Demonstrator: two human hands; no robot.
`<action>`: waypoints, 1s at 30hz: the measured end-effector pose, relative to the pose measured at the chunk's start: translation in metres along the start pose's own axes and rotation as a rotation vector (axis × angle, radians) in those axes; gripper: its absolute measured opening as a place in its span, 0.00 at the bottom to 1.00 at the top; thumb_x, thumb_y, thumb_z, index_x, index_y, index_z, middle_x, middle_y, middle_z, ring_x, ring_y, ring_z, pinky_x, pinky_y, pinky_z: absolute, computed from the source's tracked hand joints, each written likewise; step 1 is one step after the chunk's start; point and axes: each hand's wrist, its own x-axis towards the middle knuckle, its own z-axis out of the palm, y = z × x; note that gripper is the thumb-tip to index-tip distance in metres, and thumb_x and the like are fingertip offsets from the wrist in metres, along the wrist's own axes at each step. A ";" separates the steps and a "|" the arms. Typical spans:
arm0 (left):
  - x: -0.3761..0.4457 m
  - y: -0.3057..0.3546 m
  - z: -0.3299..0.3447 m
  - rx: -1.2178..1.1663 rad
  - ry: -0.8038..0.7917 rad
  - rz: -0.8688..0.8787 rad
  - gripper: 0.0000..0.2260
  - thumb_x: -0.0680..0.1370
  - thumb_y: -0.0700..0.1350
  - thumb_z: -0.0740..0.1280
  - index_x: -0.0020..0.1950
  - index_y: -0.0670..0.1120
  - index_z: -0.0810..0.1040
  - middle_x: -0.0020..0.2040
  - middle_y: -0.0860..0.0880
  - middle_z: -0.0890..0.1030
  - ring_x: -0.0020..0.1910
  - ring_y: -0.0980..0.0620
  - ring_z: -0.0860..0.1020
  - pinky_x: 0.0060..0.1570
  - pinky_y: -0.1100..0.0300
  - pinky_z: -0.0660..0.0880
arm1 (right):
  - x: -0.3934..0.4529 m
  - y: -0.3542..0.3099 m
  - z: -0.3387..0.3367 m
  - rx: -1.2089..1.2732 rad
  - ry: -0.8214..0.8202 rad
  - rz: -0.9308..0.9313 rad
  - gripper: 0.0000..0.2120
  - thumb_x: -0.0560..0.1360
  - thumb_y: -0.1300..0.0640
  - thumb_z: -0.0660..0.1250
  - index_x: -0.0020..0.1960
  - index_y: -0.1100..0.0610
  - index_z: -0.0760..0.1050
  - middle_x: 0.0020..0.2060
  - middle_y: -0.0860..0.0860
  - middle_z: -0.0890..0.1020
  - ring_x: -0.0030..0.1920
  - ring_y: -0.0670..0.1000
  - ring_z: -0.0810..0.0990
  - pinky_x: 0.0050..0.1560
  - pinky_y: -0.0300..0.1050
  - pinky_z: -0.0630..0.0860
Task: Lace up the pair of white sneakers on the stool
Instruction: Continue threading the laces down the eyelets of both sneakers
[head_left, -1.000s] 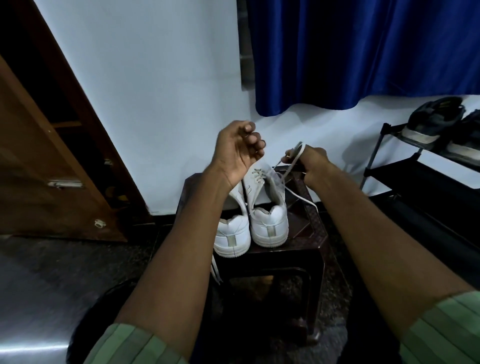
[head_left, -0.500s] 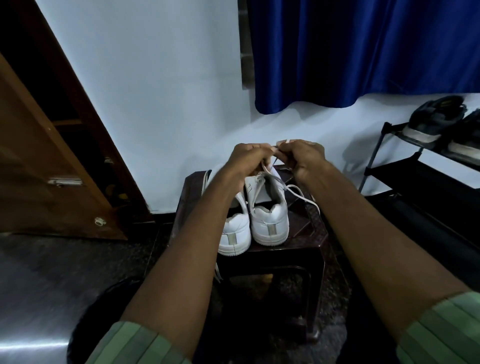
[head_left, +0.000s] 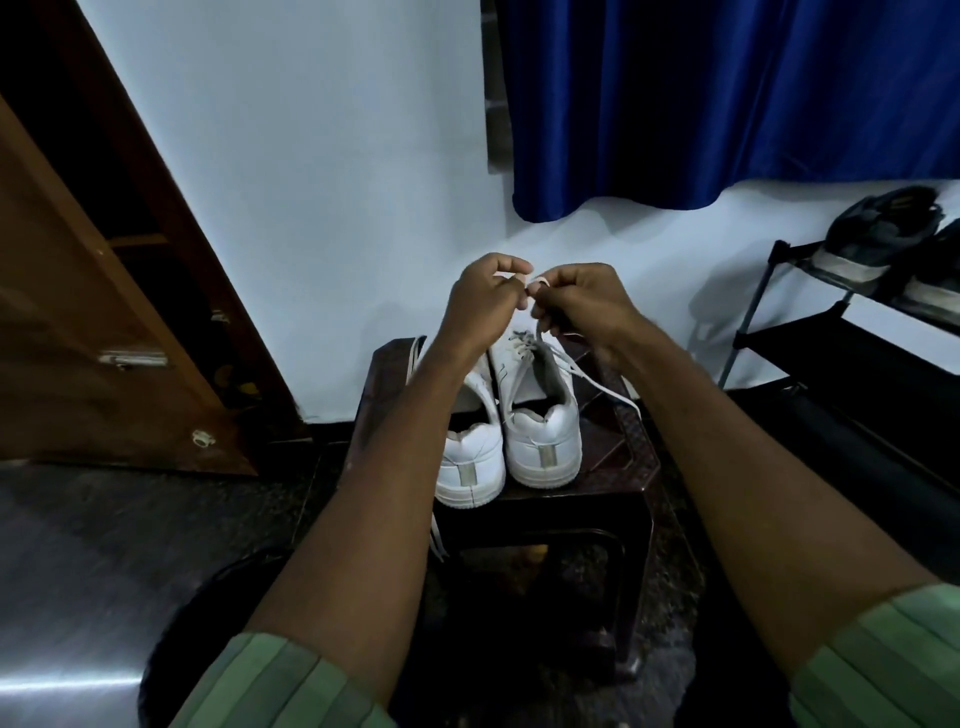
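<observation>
Head view: white sneakers stand side by side, heels toward the camera, on a dark stool. Left hand and right hand, raised above the right-side sneaker, each pinch its white lace.

We cannot see the toe of the left sneaker; the left forearm covers it. The left hand and right hand hide the front of the right sneaker, so we cannot tell which eyelets the lace passes through. The shoe rack and the dark shoes on it are cut off at the right edge.
</observation>
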 end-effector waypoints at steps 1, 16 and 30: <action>0.001 -0.002 -0.004 0.049 0.030 0.001 0.08 0.80 0.42 0.65 0.55 0.49 0.82 0.35 0.52 0.83 0.32 0.59 0.78 0.35 0.66 0.71 | 0.002 0.004 -0.003 -0.011 0.085 0.031 0.04 0.77 0.65 0.72 0.43 0.64 0.82 0.30 0.56 0.81 0.26 0.51 0.76 0.28 0.41 0.72; -0.001 -0.014 -0.007 0.199 -0.056 0.065 0.08 0.81 0.46 0.71 0.58 0.45 0.79 0.33 0.53 0.83 0.28 0.62 0.78 0.36 0.68 0.71 | -0.006 -0.003 -0.007 -0.062 -0.226 0.015 0.13 0.78 0.65 0.71 0.62 0.63 0.80 0.47 0.63 0.87 0.36 0.53 0.83 0.37 0.41 0.80; -0.018 -0.002 -0.019 0.448 -0.265 -0.281 0.10 0.66 0.49 0.80 0.37 0.43 0.86 0.33 0.48 0.86 0.36 0.50 0.87 0.42 0.57 0.81 | -0.014 0.015 -0.011 -0.461 -0.007 -0.061 0.09 0.71 0.64 0.77 0.35 0.53 0.85 0.26 0.42 0.83 0.28 0.35 0.78 0.33 0.30 0.72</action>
